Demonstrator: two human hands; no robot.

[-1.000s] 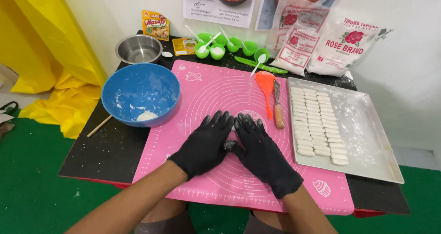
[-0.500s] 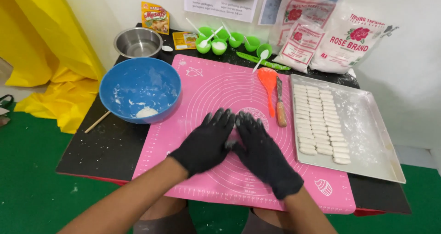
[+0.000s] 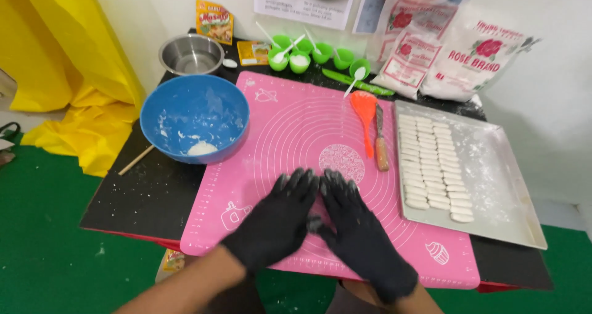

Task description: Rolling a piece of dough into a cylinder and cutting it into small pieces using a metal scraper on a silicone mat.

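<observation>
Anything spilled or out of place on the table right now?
White powder is scattered on the black tabletop beside the pink mat and dusted over the metal tray. A thin wooden stick pokes out from under the blue bowl.

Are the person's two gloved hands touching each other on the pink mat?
Touching. The head view shows the left hand and right hand pressed flat on the pink mat, inner edges meeting with no mat visible between them.
</observation>
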